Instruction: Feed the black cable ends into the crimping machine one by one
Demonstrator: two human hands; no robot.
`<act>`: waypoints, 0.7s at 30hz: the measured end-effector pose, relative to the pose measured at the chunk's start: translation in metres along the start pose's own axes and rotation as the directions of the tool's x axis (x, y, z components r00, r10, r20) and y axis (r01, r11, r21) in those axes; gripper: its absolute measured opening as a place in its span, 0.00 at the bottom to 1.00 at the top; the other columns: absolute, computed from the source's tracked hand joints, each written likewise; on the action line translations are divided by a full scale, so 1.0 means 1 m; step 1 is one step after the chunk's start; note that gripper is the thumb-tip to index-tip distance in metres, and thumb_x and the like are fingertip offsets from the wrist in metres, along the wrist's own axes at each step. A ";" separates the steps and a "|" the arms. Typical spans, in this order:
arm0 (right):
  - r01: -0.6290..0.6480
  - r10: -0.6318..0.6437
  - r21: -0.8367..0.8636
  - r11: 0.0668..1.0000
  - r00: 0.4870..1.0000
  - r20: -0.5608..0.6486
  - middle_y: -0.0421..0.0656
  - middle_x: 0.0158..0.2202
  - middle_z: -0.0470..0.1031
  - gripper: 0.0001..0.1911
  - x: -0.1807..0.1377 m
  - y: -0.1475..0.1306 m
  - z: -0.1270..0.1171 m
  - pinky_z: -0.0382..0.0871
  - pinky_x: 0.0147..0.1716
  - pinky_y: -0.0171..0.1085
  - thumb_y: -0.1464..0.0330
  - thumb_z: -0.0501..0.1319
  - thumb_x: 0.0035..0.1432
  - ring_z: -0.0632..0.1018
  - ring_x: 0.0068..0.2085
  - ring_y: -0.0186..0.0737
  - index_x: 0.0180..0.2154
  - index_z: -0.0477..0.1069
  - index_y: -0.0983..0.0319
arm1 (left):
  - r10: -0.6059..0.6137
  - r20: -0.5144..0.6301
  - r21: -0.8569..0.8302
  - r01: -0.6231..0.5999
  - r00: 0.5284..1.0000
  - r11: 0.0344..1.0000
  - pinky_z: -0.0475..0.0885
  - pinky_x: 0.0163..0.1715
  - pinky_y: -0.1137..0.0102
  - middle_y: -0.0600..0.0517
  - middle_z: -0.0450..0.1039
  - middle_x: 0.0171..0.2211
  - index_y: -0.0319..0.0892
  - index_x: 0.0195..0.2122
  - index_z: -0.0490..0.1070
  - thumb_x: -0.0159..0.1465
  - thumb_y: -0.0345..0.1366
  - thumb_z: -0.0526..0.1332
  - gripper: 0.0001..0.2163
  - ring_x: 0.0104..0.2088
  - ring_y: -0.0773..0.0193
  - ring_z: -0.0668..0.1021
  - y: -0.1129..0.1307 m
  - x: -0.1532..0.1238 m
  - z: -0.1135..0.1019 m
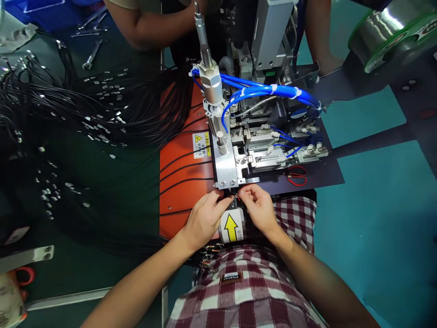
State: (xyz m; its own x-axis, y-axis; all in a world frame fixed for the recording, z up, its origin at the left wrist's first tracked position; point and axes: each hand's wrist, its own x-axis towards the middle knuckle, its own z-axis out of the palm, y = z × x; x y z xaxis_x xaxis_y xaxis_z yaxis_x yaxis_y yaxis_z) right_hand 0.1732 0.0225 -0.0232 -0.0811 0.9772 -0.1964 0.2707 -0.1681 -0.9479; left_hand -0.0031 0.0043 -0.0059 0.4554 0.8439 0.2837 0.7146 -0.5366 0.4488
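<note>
My left hand (205,217) is closed at the near end of the machine's metal block (224,169), thumb pointing right. A black cable (175,212) runs across the orange plate and passes under this hand. Thin wire ends (238,197), one of them red, show between my two hands. My right hand (258,209) pinches at these wires with thumb and forefinger, just below the block. The fingertips partly hide the exact grip. Below the hands is a label with a yellow arrow (231,227). Several more black cables lie across the orange plate (184,187), their ends going under the block.
Bundles of black cables (112,114) with shiny ends cover the table at left. Blue air tubes (266,89) arch over the machine. Red-handled scissors (296,176) lie at right, a metal wire spool (392,36) above. Another person's arm (160,25) is at the back.
</note>
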 end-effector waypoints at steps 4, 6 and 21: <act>-0.011 0.009 -0.046 0.999 0.998 -0.059 0.40 0.26 0.71 0.09 -0.002 -0.003 0.001 0.62 0.27 0.33 0.65 0.56 0.59 0.69 0.27 0.34 0.29 0.68 0.61 | -0.007 0.003 0.002 0.007 1.000 1.000 0.75 0.35 0.64 0.42 0.69 0.38 0.34 0.46 0.72 0.66 0.28 0.51 0.13 0.38 0.57 0.73 0.000 0.000 -0.001; -0.103 0.106 0.066 0.992 0.994 -0.036 0.39 0.24 0.69 0.09 0.001 -0.003 0.003 0.61 0.24 0.33 0.63 0.58 0.57 0.68 0.25 0.34 0.29 0.68 0.62 | -0.014 0.010 0.005 0.014 1.000 1.000 0.75 0.34 0.64 0.42 0.69 0.38 0.34 0.46 0.73 0.66 0.28 0.51 0.13 0.38 0.57 0.73 0.001 0.001 0.000; -0.142 0.141 0.036 0.989 0.990 0.024 0.38 0.22 0.67 0.12 -0.022 -0.001 -0.001 0.59 0.22 0.33 0.60 0.60 0.57 0.66 0.22 0.32 0.29 0.70 0.62 | -0.050 0.014 -0.042 0.050 0.999 0.998 0.75 0.35 0.67 0.44 0.68 0.38 0.38 0.46 0.72 0.66 0.27 0.52 0.12 0.38 0.60 0.74 0.002 0.001 -0.001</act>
State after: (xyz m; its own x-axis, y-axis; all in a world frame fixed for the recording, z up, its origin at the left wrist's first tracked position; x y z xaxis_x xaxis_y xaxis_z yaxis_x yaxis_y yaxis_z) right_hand 0.1751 0.0015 -0.0174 -0.0650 0.9401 -0.3345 0.2451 -0.3099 -0.9186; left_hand -0.0022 0.0041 -0.0038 0.4266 0.8695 0.2490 0.7137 -0.4927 0.4978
